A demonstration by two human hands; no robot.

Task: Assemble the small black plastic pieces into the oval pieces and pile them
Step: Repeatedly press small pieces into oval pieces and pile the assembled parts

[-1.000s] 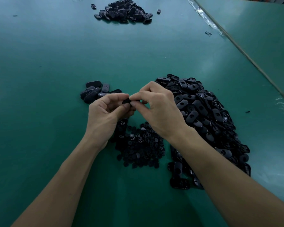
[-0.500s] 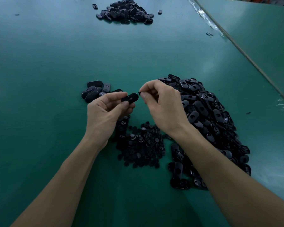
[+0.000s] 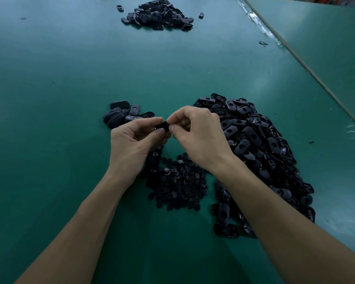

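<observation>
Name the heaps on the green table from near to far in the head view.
Heap of small round black plastic pieces, small cluster of black oval plastic pieces, distant heap of black oval pieces.

The left hand [image 3: 131,144] and the right hand [image 3: 201,138] are bare. Both forearms are bare too, as far as they show. The arms are slim, and knuckles stand out on the right hand.
</observation>
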